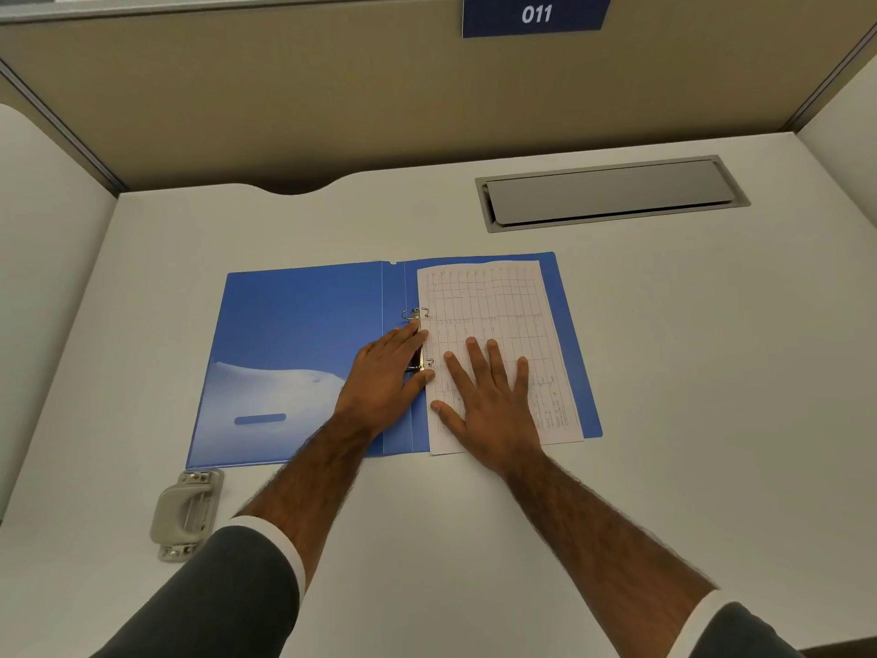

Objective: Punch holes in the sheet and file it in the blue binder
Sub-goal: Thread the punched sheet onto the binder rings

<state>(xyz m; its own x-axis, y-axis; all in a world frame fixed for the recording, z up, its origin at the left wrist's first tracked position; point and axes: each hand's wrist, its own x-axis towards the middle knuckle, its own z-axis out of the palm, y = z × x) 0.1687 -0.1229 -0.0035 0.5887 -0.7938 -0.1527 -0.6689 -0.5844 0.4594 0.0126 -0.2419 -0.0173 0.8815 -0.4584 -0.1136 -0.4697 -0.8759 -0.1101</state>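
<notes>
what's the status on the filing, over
Left hand on the ring clip, right hand flat on the sheet. Sheet lies in the open blue binder. Hole punch set aside, nothing blocking.

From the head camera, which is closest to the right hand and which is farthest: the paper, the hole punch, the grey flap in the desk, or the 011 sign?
1. Sheet: right under the right hand, which lies flat on it.
2. Hole punch: off to the left, at the near desk edge.
3. Grey flap: further back on the desk.
4. 011 sign: up on the back partition.
</notes>
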